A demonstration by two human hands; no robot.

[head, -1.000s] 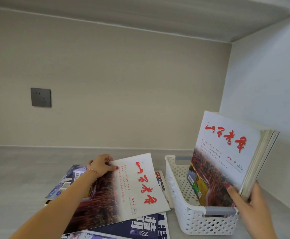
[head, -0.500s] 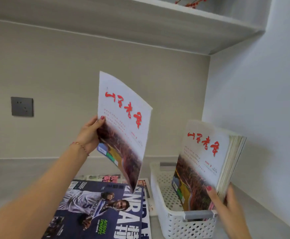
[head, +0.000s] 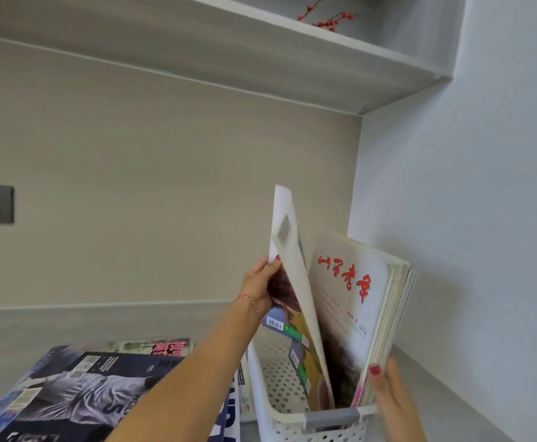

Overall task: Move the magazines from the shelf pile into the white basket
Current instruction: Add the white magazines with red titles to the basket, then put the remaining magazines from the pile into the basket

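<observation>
The right hand (head: 388, 397) fingers clamp the stacked magazines (head: 356, 301) upright inside the white basket (head: 280, 419), leaving a gap where the left hand (head: 257, 287) fingers, clamped on a single magazine (head: 292, 282), can slot it

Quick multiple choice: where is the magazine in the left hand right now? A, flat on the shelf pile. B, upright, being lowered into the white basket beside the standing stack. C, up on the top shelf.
B: the left hand holds the magazine upright, its lower end inside the white basket, next to the standing stack steadied by the right hand.
</observation>
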